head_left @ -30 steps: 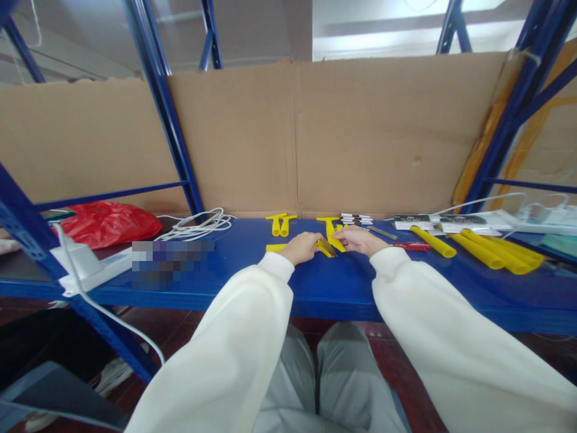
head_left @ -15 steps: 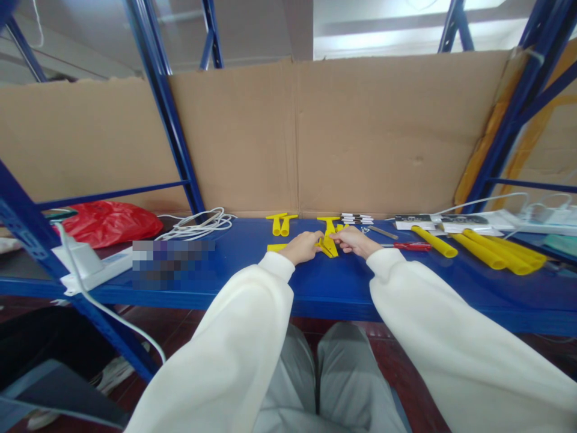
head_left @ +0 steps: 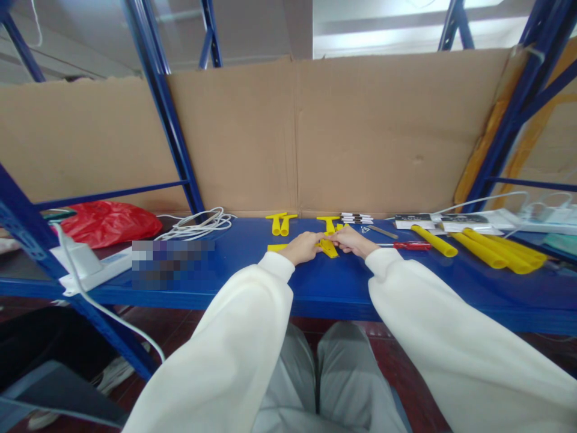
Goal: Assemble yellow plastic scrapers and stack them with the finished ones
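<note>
My left hand (head_left: 306, 246) is closed on a yellow flat-ended plastic part (head_left: 330, 249), low over the blue shelf. From the other side, my right hand (head_left: 355, 241) pinches the same part, and the fingertips of both hands nearly meet on it. Fingers cover much of it. Just behind stands a yellow T-shaped piece (head_left: 329, 223). Another yellow piece (head_left: 276, 248) shows partly beside my left hand. A red-handled screwdriver (head_left: 412, 246) lies right of my right hand, near a thin metal strip (head_left: 383, 232) and some small screws (head_left: 364, 229).
Two yellow T-shaped pieces (head_left: 280, 225) lie near the cardboard wall (head_left: 369, 132). A stack of black-and-white strips (head_left: 356, 218) sits behind my right hand. Several yellow tubes (head_left: 482, 249) lie rightward. A white cable coil (head_left: 198, 225), red bag (head_left: 108, 223) and power strip (head_left: 106, 270) are leftward.
My right hand has shifted slightly left, and its fingers now lie over the top of the yellow part, close to my left fingertips. Less of the part shows.
</note>
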`<state>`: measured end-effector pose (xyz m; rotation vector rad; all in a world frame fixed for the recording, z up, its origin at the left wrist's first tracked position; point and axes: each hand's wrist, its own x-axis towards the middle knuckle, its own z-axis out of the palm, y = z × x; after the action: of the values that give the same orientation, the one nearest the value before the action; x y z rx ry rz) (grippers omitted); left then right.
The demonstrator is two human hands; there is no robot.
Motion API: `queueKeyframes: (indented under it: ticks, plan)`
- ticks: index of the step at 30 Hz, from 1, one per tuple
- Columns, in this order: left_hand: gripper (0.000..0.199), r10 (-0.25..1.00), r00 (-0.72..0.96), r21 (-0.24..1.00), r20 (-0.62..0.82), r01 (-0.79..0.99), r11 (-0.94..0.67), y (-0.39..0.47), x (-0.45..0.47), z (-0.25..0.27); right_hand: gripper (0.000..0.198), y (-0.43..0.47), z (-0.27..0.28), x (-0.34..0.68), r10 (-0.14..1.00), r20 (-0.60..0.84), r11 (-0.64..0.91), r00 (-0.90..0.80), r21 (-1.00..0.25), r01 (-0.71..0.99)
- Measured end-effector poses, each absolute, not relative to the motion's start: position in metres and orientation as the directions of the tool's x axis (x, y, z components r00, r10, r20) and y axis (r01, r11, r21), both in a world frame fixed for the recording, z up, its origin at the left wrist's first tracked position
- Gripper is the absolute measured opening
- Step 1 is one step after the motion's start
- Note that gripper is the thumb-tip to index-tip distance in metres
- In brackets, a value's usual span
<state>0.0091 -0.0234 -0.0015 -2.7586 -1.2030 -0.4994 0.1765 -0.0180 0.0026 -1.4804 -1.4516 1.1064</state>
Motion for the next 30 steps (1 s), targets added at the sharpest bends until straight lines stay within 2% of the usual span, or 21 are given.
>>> queueKeyframes:
  ticks: [6,11,17,23,30]
  plan:
    - [0.032,0.661,0.686,0.011,0.304,0.692,-0.722,-0.017,0.008,-0.004,0.039,-0.019,0.003,0.175,0.998,-0.062,-0.047,-0.032,-0.938,0.343]
    - [0.03,0.687,0.673,-0.017,0.274,0.717,-0.697,-0.017,0.008,-0.004,0.028,-0.023,0.01,0.179,0.998,-0.06,-0.054,-0.014,-0.968,0.246]
    - [0.032,0.664,0.648,-0.077,0.374,0.735,-0.674,-0.023,0.009,0.0,0.017,-0.024,0.016,0.188,0.993,0.01,-0.012,0.12,-0.984,0.175]
    - [0.037,0.621,0.623,-0.085,0.475,0.735,-0.673,-0.025,0.008,0.004,0.01,-0.02,0.014,0.195,0.98,-0.062,-0.042,-0.19,-0.993,0.107]
    - [0.046,0.709,0.616,-0.094,0.343,0.773,-0.627,-0.027,0.009,0.001,0.012,-0.012,-0.002,0.198,0.957,-0.031,0.022,-0.287,-0.983,0.18]
